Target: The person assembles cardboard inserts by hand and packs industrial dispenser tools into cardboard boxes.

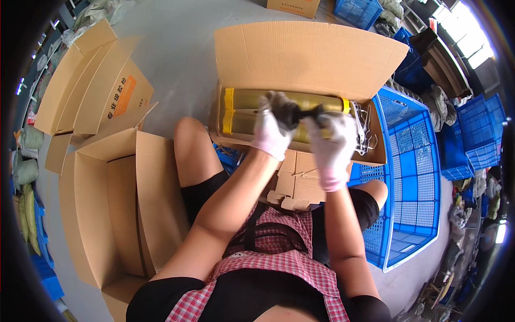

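In front of me is an open cardboard box (220,115) that holds olive-gold tubes (244,126) with yellow end caps, lying side by side. Metal frames with rods and handles (366,129) lie at the box's right end. Over the tubes, my left hand (274,123), in a white glove with dark fingers, is closed at one end of a small black part (308,112). My right hand (333,142), gloved too, is closed at the other end of it. Motion smears both hands' fingers, and the black part's exact kind cannot be made out.
An open cardboard carton (88,209) stands at my left, with another carton (107,91) behind it. A blue plastic crate (410,188) is at my right. More blue crates (483,134) and bundled goods line the right side. Cardboard pieces (300,182) lie between my legs.
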Demonstrator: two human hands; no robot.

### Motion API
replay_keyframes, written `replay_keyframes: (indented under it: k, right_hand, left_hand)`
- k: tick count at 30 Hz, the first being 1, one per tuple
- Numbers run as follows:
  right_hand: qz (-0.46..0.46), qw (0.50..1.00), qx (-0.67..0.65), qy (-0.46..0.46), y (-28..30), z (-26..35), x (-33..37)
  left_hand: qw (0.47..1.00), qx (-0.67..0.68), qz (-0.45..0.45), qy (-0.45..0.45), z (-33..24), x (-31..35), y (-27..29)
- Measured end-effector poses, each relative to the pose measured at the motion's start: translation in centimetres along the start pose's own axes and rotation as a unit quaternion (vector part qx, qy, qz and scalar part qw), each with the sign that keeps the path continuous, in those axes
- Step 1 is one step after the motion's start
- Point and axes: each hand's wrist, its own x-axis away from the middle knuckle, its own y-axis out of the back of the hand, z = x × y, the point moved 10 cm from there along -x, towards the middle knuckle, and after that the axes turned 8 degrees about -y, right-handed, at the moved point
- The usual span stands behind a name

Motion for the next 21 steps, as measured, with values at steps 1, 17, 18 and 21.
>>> replay_keyframes:
  k: [1,17,18,21]
  right_hand:
    - [0.058,0.997,0.002,-0.041,-2.5,-1.1,1.3]
    - [0.041,0.968,0.247,-0.029,-0.5,-13.9,-0.9]
    - [0.010,0.980,0.186,-0.069,0.1,-14.3,-1.6]
    - [-0.103,0.951,-0.089,-0.279,6.8,-21.4,-0.3]
  left_hand:
    - [0.999,-0.042,0.007,-0.031,0.8,0.2,-0.3]
    - [0.031,-0.774,0.212,-0.596,-3.3,2.5,-24.5]
    - [0.054,-0.784,0.257,-0.563,-6.3,-0.9,-24.2]
    - [0.223,-0.909,0.263,-0.233,-6.7,-2.8,-20.3]
